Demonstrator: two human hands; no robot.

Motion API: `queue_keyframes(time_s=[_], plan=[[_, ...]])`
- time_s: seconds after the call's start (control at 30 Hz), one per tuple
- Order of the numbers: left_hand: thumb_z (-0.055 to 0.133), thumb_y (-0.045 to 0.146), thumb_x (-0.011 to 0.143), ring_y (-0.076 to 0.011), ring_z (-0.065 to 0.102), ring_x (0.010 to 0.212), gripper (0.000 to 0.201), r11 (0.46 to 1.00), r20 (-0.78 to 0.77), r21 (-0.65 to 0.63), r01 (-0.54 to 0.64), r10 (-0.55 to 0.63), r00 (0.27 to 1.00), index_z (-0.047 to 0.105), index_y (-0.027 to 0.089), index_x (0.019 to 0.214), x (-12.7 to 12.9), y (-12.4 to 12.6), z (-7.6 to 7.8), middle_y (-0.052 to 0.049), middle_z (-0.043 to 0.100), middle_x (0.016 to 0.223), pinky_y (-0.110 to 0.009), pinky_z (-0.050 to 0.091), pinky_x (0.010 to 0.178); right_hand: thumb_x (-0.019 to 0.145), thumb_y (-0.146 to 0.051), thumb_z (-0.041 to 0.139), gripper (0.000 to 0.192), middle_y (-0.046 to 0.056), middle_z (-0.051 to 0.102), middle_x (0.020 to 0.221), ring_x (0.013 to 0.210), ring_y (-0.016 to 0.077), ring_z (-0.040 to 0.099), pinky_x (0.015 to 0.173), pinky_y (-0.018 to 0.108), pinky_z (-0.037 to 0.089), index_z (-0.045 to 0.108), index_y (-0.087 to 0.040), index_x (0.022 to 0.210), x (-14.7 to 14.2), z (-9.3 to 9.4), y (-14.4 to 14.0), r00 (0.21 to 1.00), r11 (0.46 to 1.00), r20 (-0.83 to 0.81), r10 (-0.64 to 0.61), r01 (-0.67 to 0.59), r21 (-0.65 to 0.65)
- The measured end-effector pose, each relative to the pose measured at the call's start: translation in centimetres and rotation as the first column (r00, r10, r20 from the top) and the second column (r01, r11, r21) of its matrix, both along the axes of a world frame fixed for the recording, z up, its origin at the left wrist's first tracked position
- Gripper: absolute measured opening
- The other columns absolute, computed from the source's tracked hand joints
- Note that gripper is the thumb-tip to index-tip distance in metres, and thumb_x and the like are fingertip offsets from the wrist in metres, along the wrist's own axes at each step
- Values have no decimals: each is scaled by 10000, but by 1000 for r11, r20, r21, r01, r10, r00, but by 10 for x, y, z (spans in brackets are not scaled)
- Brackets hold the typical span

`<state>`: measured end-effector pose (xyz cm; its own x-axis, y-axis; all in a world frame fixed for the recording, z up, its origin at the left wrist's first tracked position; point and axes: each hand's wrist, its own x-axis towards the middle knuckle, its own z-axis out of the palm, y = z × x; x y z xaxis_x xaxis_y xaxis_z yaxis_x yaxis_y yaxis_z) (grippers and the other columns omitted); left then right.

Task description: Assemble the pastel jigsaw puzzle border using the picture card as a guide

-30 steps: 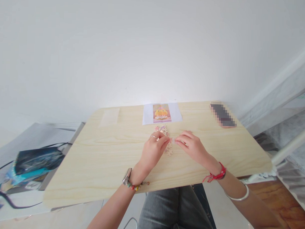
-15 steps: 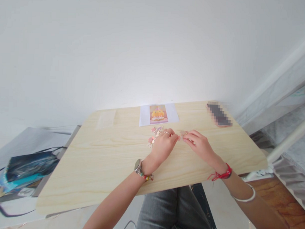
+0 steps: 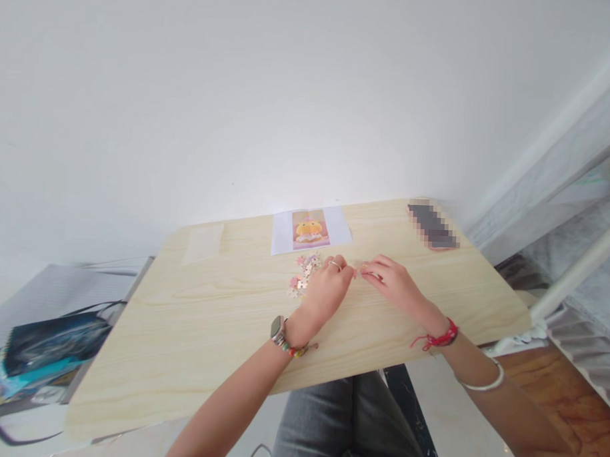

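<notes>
My left hand is closed in a pinch over the middle of the table, its fingertips on a small pinkish puzzle piece. Just to its right, my right hand pinches another small puzzle piece, partly covered by the fingers. A narrow gap lies between the fingertips; whether the pieces touch, I cannot tell. Loose jigsaw pieces, pink, white and purple, lie in a heap left of my left hand, which hides part of it. Behind them is a white sheet with a printed picture of a yellow character.
The pale wooden table stands against a white wall. A pixelated phone lies at the back right, a pale translucent sheet at the back left. Left of the table is a dark bag; at the right is a white pole.
The view has shifted slightly, so the table things appear a little further left. Both hands stay close together in a pinch, with the fingertips moved only slightly.
</notes>
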<state>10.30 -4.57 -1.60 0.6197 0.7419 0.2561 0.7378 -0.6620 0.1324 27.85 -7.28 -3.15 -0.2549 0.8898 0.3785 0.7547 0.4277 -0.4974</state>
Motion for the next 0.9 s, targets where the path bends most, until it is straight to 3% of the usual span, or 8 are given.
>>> queue_keyframes(time_s=[0.2, 0.3, 0.4, 0.57, 0.9], plan=[[488, 204, 854, -180, 523, 827, 143, 977, 52, 38, -211, 209, 977, 627, 189, 827, -75, -10, 11, -57, 563, 851, -255, 440, 636, 868, -204, 479, 176, 44, 559, 825, 721, 132, 531, 640, 244, 384, 633, -163, 794, -74, 15, 23, 976, 985, 130, 172, -174, -1], [497, 191, 842, -182, 526, 818, 140, 949, 43, 16, -315, 314, 948, 637, 187, 837, -111, -12, 7, -61, 563, 846, -257, 436, 635, 865, -195, 487, 169, 56, 559, 851, 754, 136, 529, 653, 244, 367, 640, -151, 807, -116, 13, 38, 938, 958, 198, 284, -285, -27], [487, 198, 845, -172, 532, 802, 159, 909, 28, -42, -414, 416, 909, 646, 196, 836, -135, -12, -3, -55, 567, 852, -254, 431, 638, 858, -181, 491, 182, 55, 557, 822, 713, 134, 520, 679, 264, 352, 650, -145, 776, -148, 4, 50, 907, 950, 282, 313, -304, -77], [475, 221, 855, -163, 539, 826, 174, 860, -28, -136, -492, 493, 869, 646, 197, 828, -142, -5, -17, -59, 572, 889, -244, 431, 636, 850, -195, 488, 199, 59, 568, 818, 702, 144, 526, 708, 283, 347, 668, -156, 775, -167, -9, 62, 895, 954, 331, 298, -272, -124], [426, 212, 880, -192, 511, 917, 221, 887, -57, -108, -449, 446, 893, 642, 183, 837, -121, 25, -19, -85, 557, 916, -272, 450, 670, 842, -161, 452, 243, 91, 592, 754, 684, 171, 532, 630, 279, 353, 659, -139, 717, -154, -4, 72, 914, 987, 378, 148, -113, -112]])
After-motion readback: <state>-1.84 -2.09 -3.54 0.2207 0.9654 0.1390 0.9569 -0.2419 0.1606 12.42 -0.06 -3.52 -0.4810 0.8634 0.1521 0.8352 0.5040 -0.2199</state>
